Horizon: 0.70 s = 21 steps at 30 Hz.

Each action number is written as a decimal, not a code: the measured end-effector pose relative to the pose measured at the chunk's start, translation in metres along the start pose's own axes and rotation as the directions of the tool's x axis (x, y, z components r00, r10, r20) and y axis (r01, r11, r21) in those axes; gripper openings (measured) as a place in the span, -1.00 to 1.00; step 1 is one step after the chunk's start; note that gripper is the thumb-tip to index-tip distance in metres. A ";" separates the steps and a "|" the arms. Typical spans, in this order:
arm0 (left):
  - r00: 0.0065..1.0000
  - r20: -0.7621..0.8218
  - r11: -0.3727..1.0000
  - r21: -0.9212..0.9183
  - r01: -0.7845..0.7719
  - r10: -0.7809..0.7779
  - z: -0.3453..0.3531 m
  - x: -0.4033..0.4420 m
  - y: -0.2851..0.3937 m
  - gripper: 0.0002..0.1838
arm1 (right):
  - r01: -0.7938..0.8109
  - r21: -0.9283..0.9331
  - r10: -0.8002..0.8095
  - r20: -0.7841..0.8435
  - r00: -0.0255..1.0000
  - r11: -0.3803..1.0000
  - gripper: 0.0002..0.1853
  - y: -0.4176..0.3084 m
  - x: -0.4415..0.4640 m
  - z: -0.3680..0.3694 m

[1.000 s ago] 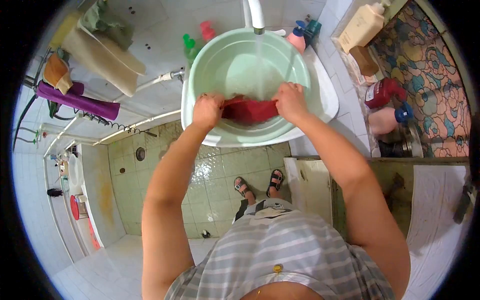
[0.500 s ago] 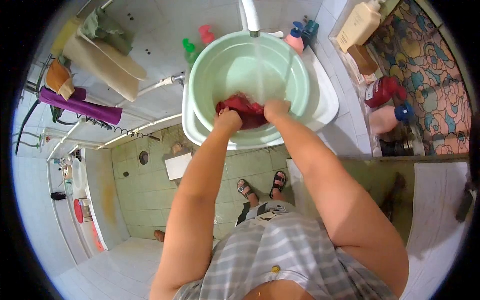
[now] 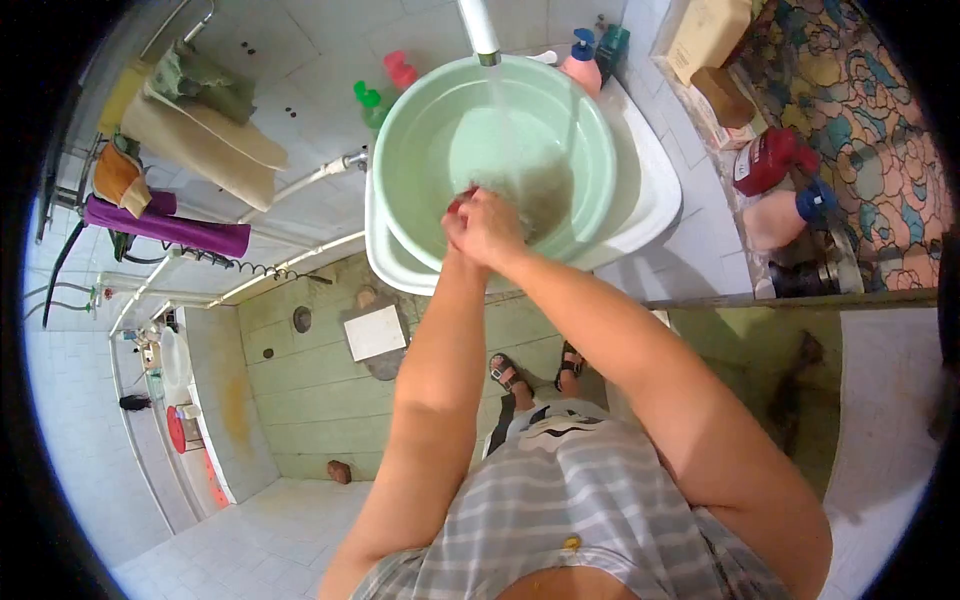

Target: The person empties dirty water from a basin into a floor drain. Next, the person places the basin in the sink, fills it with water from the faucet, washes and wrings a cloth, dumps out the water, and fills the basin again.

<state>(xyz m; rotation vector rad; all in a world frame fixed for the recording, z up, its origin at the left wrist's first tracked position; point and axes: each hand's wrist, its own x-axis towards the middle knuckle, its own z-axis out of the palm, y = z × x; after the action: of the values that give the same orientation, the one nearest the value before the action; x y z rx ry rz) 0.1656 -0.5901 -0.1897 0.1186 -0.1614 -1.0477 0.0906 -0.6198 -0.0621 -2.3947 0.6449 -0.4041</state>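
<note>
A pale green basin (image 3: 397,130) rests on the white sink (image 3: 655,185), with water running into it from the white faucet (image 3: 480,30). Over the basin's near part, my right hand (image 3: 490,228) is closed and pressed against my left hand (image 3: 457,232). Between them is a bunched dark red cloth (image 3: 462,199), of which only a small piece shows. My left hand is mostly covered by the right, its fingers wrapped round the cloth. Greyish, cloudy water lies in the basin to the right of my hands.
Pump bottles, green (image 3: 370,105), pink (image 3: 400,70) and pink with a blue top (image 3: 582,65), stand behind the basin. A ledge at right holds a red bottle (image 3: 762,165) and other bottles. Towels (image 3: 205,150) hang at left. A white board (image 3: 375,333) lies on the floor.
My hands have come together from opposite sides of the cloth. The cloth, spread between them before, is now bunched up and mostly hidden. The view has shifted slightly.
</note>
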 end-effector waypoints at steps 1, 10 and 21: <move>0.989 -0.138 0.999 -0.004 0.048 -0.048 0.024 0.007 0.002 -0.62 | -0.066 -0.009 0.067 0.051 0.996 0.998 -0.82 0.005 0.015 0.000; 0.541 -0.837 0.922 0.270 0.278 0.082 0.075 -0.009 0.018 -0.42 | -0.331 -0.458 0.291 -0.157 0.944 0.825 -0.58 0.116 0.039 0.012; 0.674 -0.738 0.981 0.102 0.165 -0.036 0.076 -0.004 0.009 -0.30 | -0.117 0.325 -0.054 0.473 0.879 0.939 -0.76 0.040 0.029 -0.023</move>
<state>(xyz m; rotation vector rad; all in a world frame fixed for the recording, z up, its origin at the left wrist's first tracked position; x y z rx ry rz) 0.1572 -0.5840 -0.1138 0.7012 0.5124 -1.0226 0.0908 -0.6739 -0.0667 -2.0269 0.3484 0.0932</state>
